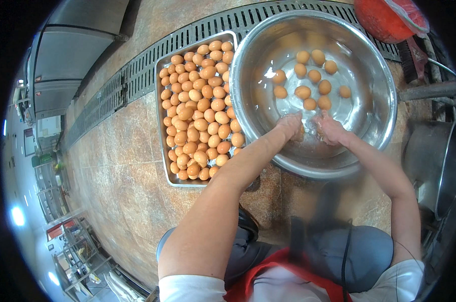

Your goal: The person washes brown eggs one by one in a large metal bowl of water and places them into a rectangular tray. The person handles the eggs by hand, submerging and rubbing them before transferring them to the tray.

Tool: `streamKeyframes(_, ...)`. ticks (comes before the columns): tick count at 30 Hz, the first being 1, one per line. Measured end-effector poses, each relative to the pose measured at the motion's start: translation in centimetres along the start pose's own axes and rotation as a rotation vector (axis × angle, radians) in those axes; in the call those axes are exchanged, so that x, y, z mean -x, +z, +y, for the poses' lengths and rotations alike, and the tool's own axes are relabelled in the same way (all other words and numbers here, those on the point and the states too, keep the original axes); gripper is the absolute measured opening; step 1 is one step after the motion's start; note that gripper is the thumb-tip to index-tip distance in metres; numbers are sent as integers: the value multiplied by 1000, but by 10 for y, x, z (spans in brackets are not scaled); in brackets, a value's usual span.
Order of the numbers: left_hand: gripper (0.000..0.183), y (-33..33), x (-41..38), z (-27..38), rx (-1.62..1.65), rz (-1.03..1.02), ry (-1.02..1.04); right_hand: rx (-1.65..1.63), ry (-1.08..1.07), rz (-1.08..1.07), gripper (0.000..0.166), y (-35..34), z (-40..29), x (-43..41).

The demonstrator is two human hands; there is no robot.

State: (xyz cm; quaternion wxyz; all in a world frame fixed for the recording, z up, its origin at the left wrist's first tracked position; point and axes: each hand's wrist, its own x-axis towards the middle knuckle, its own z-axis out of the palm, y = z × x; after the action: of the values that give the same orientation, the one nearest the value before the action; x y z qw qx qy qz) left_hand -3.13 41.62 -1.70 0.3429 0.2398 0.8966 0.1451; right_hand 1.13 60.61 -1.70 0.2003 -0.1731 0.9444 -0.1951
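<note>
A wide stainless steel basin point(379, 124) holds water, with several brown eggs point(303, 92) lying in it beyond my hands. Both hands are dipped into the near part of the basin, close together, and splashing water blurs them. My left hand point(289, 124) is curled around what looks like a brown egg point(299, 134), mostly hidden by the fingers. Opposite it, my right hand point(329, 129) has bent fingers; a brownish patch shows by them, but whether it is a held egg is unclear. Left of the basin, a rectangular metal tray point(161, 151) is heaped with many brown eggs point(193, 134).
A slotted drain grate point(145, 81) crosses the tiled floor point(118, 151) behind the tray and basin. At the far right stand a red plastic container point(383, 19), a brush point(409, 62) and a large metal pot point(426, 158). Steel cabinets point(61, 68) line the upper left.
</note>
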Motion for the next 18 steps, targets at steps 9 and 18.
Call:
streamKeyframes(9, 38, -14, 1, 7, -83, -6, -9, -62, 2, -132, 25, -14, -6, -9)
streamKeyframes(18, 36, -1, 0, -4, 18, -30, -66, -36, 48, -76, 27, -5, -7, -12)
